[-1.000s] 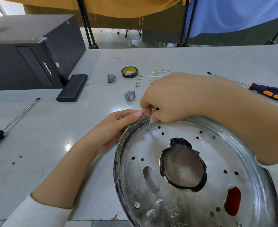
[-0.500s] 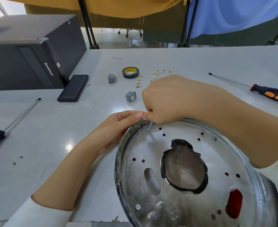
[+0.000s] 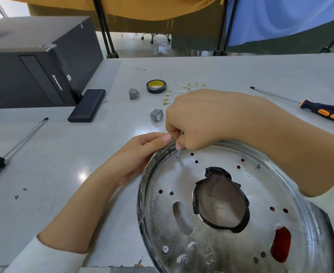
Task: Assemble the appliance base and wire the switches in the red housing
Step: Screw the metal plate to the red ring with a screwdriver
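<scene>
Head view: the right hand pinches a screw at a hole near the far-left rim of the metal base. The screw has sunk lower than a second ago, so it's seating. The left hand grips the rim, steadying. Switches wait untouched behind on the table.

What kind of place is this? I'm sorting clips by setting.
Probably a repair or assembly bench: screwdriver, tape roll and loose switch lie on the table beside a PC tower.
</scene>
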A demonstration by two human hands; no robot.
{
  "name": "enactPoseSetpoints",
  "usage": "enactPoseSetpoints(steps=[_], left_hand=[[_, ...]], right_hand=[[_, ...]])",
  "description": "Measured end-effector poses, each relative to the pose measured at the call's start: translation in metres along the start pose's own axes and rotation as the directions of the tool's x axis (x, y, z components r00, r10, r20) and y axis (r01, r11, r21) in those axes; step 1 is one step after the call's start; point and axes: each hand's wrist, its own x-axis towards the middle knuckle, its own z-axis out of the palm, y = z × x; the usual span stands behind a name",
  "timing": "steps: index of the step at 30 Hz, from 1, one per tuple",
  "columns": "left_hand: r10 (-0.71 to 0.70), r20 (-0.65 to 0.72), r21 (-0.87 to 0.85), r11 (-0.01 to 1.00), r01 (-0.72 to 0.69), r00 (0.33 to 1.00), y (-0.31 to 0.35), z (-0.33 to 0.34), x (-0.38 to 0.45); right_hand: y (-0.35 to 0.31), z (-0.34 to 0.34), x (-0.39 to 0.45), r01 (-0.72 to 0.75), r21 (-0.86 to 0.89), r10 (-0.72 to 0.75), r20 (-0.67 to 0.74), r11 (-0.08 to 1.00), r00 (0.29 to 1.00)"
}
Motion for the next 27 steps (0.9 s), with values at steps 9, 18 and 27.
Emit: enactPoseSetpoints(steps=[9,18,27], left_hand=[[0.003,-0.029,0.035,0.999,-0.002,1.0,0.0,0.001,0.001],[0.001,-0.026,0.14,0.99,0.002,1.0,0.008,0.001,0.0],[-0.021,-0.064,0.565,0.824,0.054,0.998,0.035,0.016,-0.003]], right_hand=[[0.003,0.003,0.001,-0.086,0.038,0.084,0.053,0.996,0.995],[0.023,-0.001,-0.024,-0.226,0.1,0.221,0.056,0.969,0.974],[0.053,0.03,-0.06,-0.472,0.529,0.47,0.15,0.705,0.87]])
